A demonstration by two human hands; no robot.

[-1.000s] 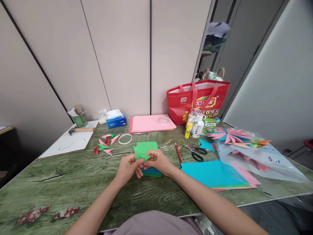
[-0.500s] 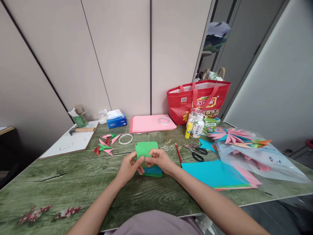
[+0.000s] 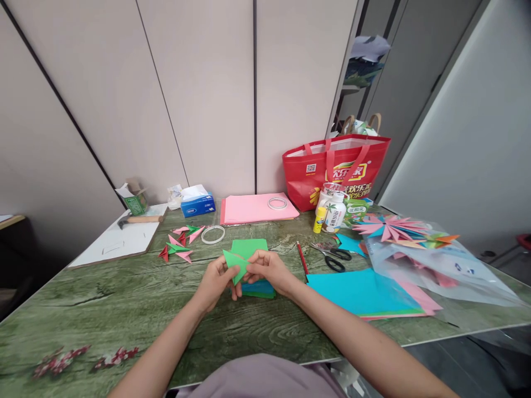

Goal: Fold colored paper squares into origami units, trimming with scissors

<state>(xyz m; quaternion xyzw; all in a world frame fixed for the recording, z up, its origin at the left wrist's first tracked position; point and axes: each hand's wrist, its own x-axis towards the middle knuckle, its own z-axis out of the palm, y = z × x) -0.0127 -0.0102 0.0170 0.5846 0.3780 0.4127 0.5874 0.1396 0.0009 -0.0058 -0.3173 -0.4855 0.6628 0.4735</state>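
Observation:
A folded piece of green paper [image 3: 235,266], triangular in outline, is held up between my two hands. My left hand [image 3: 218,281] pinches its left side, with the thumb on the front. At its right edge, my right hand [image 3: 267,270] grips it between thumb and fingers. Beneath and behind the hands lies a stack of small paper sheets [image 3: 251,246], green on top with blue showing lower down. Folded pink, green and red paper pieces [image 3: 178,249] rest on the table to the left, beside a roll of tape [image 3: 213,235].
Right of my hands lie a red pencil [image 3: 302,257], black-handled scissors [image 3: 334,260] and blue sheets [image 3: 365,293]. Behind them stand a glue stick [image 3: 319,220], a white bottle [image 3: 334,213] and a red bag [image 3: 302,177]. A hammer [image 3: 141,219] rests on a white board [image 3: 112,243].
The green paper has turned in my hands and now shows as a pointed triangle, its tip toward the upper left. Both hands have stayed in nearly the same place.

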